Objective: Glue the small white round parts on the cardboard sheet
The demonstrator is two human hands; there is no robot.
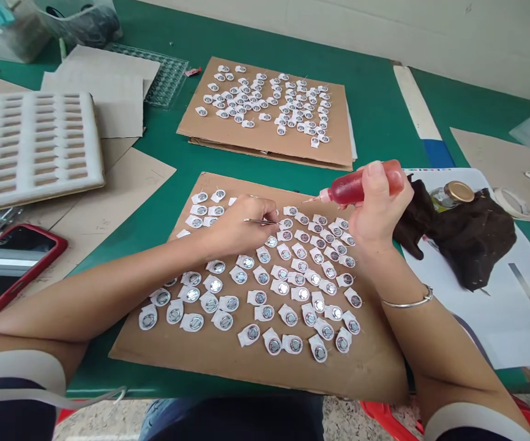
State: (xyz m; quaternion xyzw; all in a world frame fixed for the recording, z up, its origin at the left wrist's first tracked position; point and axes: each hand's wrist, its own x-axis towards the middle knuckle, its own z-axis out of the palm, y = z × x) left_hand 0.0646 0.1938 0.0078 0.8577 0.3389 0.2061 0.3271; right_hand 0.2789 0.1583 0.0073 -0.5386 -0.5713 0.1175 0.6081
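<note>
My right hand (377, 205) is wrapped round a squeeze bottle (350, 187) of red liquid, whose thin needle tip points left above the board. My left hand (251, 223) is closed on tweezers (259, 221), their points reaching right to a small white tab with a round metallic disc (285, 224). Many such tabs lie spread over the brown cardboard sheet (191, 361) under both hands. Some tabs are hidden behind my left hand and forearm. The needle tip is apart from the tabs.
A second cardboard stack (265, 147) with more tabs lies behind. To the left are a white foam tray (30, 147) and a red-cased phone (17, 269). On the right, a dark cloth (471, 239) and a gold-lidded jar (458, 192) rest on white paper (508, 318).
</note>
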